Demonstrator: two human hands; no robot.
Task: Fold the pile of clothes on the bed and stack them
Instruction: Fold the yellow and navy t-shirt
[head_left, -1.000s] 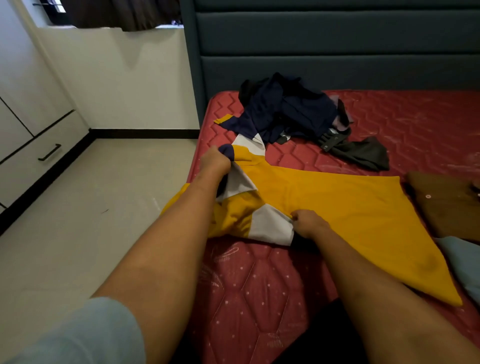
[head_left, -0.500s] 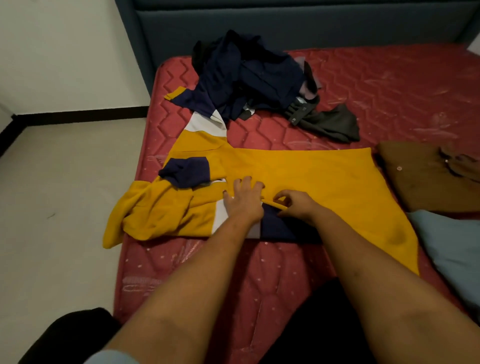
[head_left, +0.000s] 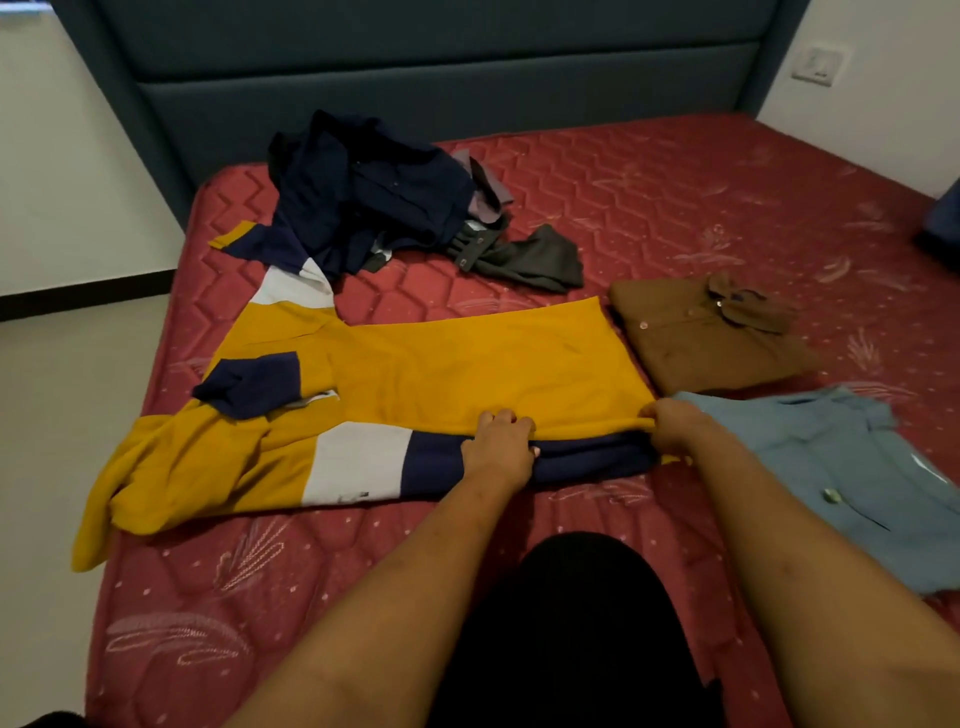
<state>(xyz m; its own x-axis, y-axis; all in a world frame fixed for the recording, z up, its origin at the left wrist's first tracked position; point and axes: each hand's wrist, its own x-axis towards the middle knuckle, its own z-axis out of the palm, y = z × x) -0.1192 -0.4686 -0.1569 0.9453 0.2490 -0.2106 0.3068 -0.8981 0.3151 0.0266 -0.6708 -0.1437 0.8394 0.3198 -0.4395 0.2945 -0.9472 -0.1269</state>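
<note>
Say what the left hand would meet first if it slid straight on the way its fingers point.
The left hand grips the yellow shirt at its near edge, so that shirt's flat body comes first; beyond lies bare mattress, then probably the dark grey garment, though depth is unclear.

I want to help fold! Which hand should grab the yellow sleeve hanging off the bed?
Probably the left hand: it is nearer the sleeve, while the right hand grips the shirt farther away.
</note>
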